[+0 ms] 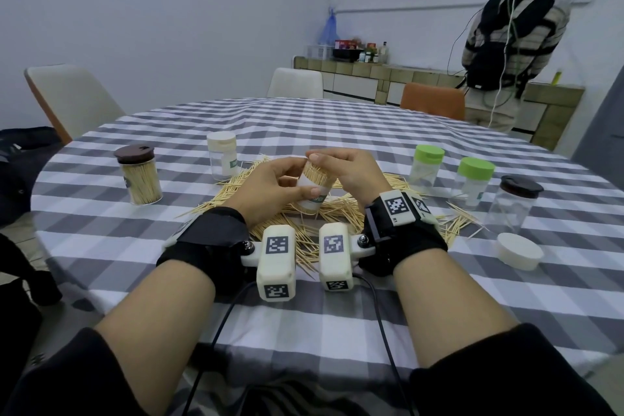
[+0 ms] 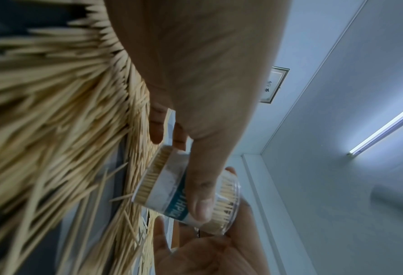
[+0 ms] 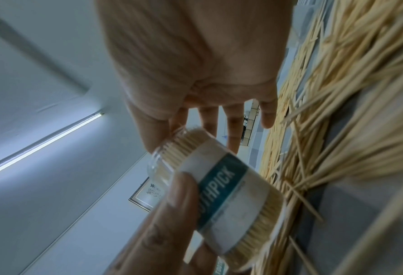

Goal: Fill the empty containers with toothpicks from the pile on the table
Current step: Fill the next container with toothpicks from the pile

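The labelled jar is being held just above the toothpick pile near the middle of the table, tilted with its open mouth leaning away from the wearer. It is being gripped round its labelled wall by the left hand, thumb across the teal band. That grip is probably being used so the mouth is left free for the other hand. The right hand is being kept at the mouth, fingers curled over the rim and the tips of the packed sticks, most likely so they are being pressed level or steadied; whether any stick is being pinched cannot be told.

The jar is being seen as clear plastic, lidless, wrapped in a white label with a teal strip reading "THPICK" where visible, and crammed with pale sticks almost to the rim.

Further out, a brown-lidded jar of toothpicks and a white-capped jar are being left standing to the left; two green-lidded jars, a dark-lidded clear jar and a loose white lid are being kept to the right.
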